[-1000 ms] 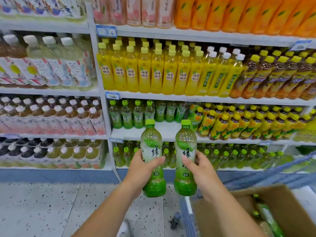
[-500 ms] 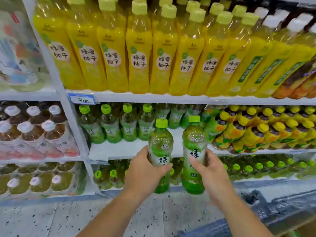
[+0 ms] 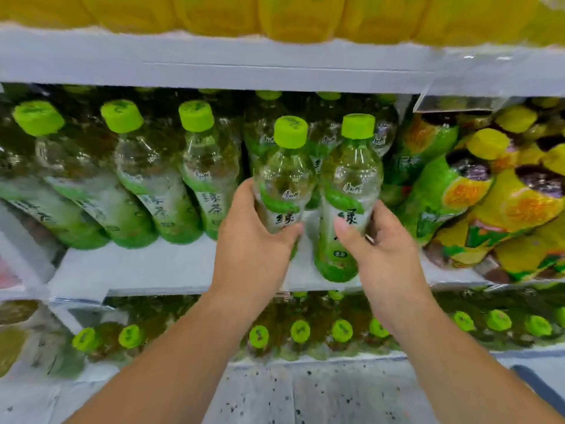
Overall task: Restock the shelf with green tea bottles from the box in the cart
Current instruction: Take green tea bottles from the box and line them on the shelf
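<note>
At the middle shelf [image 3: 153, 267], front edge, centre of view: two green tea bottles held upright, side by side and close together.

Item 1: left bottle [image 3: 284, 179]. Green cap, clear neck, green-and-white label. The left hand [image 3: 253, 240] grips it round the label, thumb across the front and fingers wrapped behind. The hand hides its base.

Item 2: right bottle [image 3: 348, 185]. Same cap and label. The right hand [image 3: 379, 249] grips it at mid-body, thumb on the front of the label and fingers curled round the right side. Its base sits low over the white board near the front lip. Whether it rests on the board or hangs just above it cannot be told.

Item 3: shelved green tea row [image 3: 146, 185]. Bottles of the same kind stand to the left of the held pair, set further back, with more of them behind the pair. Bare board lies in front of this row.

Item 4: yellow-capped bottles [image 3: 489, 194]. Stock with yellow, green and orange labels, packed just right of the right bottle on the same shelf.

Item 5: upper shelf [image 3: 214, 65]. White board overhead, carrying yellow bottles [image 3: 214, 10]. Only their bases are in view, blurred.

Item 6: lower bottles [image 3: 301, 331]. Green caps in a row on the tier beneath, seen from above.

Item 7: speckled floor [image 3: 305, 393]. Pale, at the bottom of the view.
</note>
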### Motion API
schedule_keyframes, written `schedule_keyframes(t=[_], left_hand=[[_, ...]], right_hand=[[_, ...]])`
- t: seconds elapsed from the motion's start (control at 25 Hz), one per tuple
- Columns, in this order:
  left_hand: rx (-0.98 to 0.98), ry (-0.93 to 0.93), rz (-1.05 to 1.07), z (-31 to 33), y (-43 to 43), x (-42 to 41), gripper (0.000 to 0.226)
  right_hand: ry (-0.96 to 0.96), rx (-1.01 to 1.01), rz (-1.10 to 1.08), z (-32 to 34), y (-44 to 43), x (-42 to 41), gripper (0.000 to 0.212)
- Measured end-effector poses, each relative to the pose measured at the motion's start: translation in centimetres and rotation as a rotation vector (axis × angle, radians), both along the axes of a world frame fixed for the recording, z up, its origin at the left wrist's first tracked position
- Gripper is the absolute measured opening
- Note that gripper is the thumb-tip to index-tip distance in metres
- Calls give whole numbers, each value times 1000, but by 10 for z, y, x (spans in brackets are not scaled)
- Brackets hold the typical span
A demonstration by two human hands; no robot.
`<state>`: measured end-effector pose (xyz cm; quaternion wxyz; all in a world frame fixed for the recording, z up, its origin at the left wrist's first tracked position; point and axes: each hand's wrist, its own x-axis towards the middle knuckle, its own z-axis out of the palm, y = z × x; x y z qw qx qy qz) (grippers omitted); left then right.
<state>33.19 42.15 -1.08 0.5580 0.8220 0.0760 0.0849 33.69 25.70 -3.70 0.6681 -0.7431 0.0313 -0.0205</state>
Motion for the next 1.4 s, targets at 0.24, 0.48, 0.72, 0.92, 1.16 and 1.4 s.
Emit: schedule_keyframes(t=[0.24, 0.48, 0.72, 0.92, 1.16, 1.4], left_hand=[[95, -24, 81, -6, 1, 13, 47], [365, 161, 111, -39, 12, 6, 26], [427, 94, 179, -50, 14, 1, 23], [558, 27, 160, -52, 13, 4, 38], [581, -1, 163, -56, 18, 9, 33], [570, -78, 136, -62, 23, 8, 38]], right_hand=[[-123, 102, 36, -17, -4, 19, 45], [-110, 13, 66, -31, -3, 22, 45], [-40, -122, 52, -59, -12, 18, 51], [-57, -137, 62, -60, -4, 33, 51], [-110, -148, 56, -63, 7, 37, 50], [-87, -126, 104, -64, 6, 42, 52]])
